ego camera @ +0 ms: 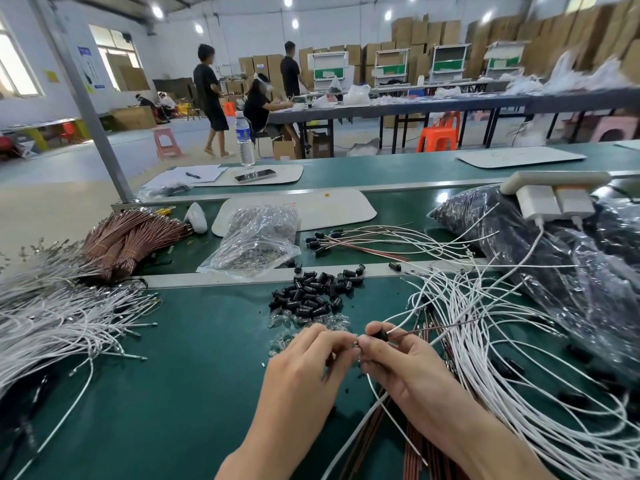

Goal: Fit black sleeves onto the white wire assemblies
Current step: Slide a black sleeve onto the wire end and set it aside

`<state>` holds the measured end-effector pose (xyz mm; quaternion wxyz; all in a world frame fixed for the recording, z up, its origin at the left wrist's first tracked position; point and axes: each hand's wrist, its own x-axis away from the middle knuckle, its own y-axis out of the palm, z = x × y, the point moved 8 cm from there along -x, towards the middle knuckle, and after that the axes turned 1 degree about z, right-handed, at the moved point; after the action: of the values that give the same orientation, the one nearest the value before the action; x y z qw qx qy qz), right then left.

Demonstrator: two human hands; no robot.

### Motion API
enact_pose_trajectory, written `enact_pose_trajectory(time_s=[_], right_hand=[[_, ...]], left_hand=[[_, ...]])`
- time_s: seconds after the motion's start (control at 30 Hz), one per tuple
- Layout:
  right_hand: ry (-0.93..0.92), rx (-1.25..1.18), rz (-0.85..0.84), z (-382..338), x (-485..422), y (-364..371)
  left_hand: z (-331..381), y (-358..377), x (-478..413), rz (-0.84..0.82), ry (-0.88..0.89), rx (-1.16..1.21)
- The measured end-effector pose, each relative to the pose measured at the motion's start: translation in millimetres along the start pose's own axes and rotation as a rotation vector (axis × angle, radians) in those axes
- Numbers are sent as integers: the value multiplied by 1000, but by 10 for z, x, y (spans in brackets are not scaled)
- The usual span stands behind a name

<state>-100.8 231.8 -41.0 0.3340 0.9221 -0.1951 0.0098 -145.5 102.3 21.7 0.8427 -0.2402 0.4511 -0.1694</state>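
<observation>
My right hand [398, 362] pinches a black sleeve [381, 336] between thumb and forefinger, with a white wire [412, 318] and a brown wire coming out of it to the right. My left hand [304, 368] meets it fingertip to fingertip and pinches something small at the sleeve's left end; what it is stays hidden by the fingers. Beyond the hands lies a pile of loose black sleeves [313, 292] with small clear bulbs [304, 322] at its near edge. White wire assemblies [502, 341] fan out on the right.
A mass of white wires [59, 317] covers the left of the green bench. Brown wire bundles [128, 237], a clear bag of small parts [256, 237] and finished sleeved wires [346, 240] lie behind. Large plastic bags [554, 258] fill the right. People work at far tables.
</observation>
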Motion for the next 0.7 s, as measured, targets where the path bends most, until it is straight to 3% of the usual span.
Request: enact_pose_trajectory(time_s=[0.7], right_hand=[[-18, -25, 36, -113, 30, 15]], left_hand=[[-174, -43, 7, 40, -120, 166]])
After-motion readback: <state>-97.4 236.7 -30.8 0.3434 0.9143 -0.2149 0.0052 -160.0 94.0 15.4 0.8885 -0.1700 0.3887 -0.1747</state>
